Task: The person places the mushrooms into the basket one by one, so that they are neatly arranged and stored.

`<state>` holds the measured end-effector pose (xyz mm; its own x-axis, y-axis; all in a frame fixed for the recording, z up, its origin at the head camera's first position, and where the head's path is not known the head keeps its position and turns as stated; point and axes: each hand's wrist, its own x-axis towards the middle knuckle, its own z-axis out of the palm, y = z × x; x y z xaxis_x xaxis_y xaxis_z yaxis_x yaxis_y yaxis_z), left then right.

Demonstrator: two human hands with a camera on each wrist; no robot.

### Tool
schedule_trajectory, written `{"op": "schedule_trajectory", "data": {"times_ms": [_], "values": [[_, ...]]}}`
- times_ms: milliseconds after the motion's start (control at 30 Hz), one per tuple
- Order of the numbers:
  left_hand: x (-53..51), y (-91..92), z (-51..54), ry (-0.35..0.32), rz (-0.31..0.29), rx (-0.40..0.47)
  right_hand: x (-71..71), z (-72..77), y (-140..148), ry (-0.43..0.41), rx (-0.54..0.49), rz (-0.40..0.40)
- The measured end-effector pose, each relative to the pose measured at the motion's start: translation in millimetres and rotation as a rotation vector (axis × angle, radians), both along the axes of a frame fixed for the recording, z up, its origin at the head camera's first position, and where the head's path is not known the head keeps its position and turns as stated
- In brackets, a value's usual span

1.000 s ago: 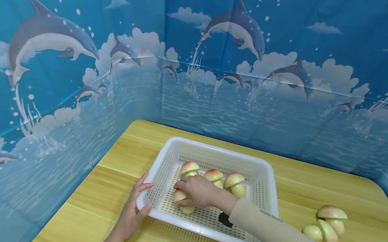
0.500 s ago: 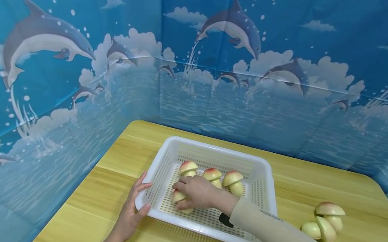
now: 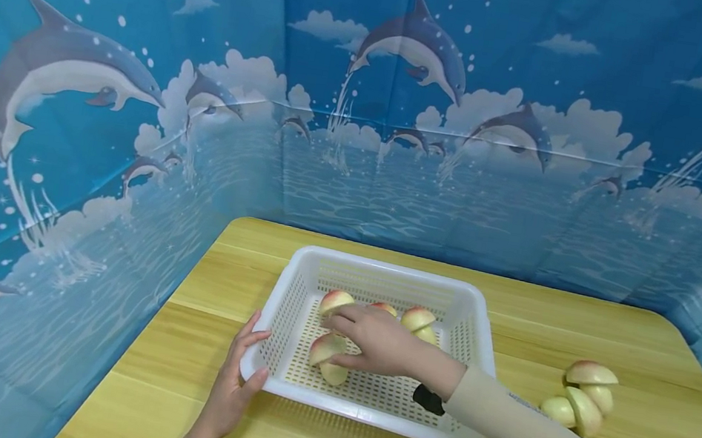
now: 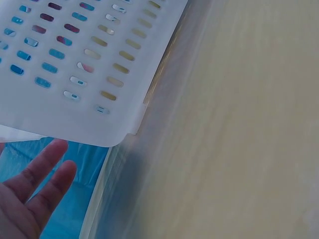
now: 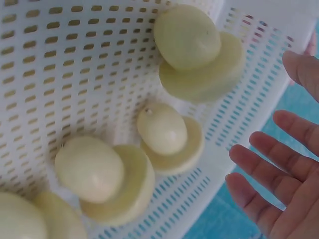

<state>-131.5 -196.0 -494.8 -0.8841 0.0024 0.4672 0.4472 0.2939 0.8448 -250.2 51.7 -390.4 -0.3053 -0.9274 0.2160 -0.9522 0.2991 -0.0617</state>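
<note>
A white perforated plastic basket holds several cream toy mushrooms with reddish caps. My right hand is inside it, fingers extended, just right of the front-left mushroom. In the right wrist view, the right hand spreads its fingers apart from the mushrooms, one of them the nearest large mushroom. My left hand rests at the basket's left front corner, its straight fingers and thumb by the rim. Two extended fingers show below the basket wall in the left wrist view. The right hand partly covers the back-row mushrooms.
Two more mushrooms lie together on the wooden table, right of the basket. A blue curtain printed with dolphins stands behind and to the left of the table. A black wrist strap is on the right wrist.
My right hand has let go of the front-left mushroom and drawn back up and to the right, with its fingers straightened. The mushroom stays in the basket. The left hand keeps its place.
</note>
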Motion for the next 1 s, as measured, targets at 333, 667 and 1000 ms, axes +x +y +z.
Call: {"op": "schedule_trajectory", "data": {"times_ms": [333, 667, 1000], "values": [[0.9, -0.9, 0.8, -0.005, 0.001, 0.003, 9.3, 25.4, 28.2, 0.02, -0.116, -0.013], [0.5, 2.4, 1.1, 0.0, -0.009, 0.023, 15.9, 45.3, 64.1, 0.112, -0.281, -0.038], [1.0, 2.3, 0.7, 0.011, 0.003, 0.02, 17.8, 50.5, 118.9, 0.181, -0.373, -0.275]]}}
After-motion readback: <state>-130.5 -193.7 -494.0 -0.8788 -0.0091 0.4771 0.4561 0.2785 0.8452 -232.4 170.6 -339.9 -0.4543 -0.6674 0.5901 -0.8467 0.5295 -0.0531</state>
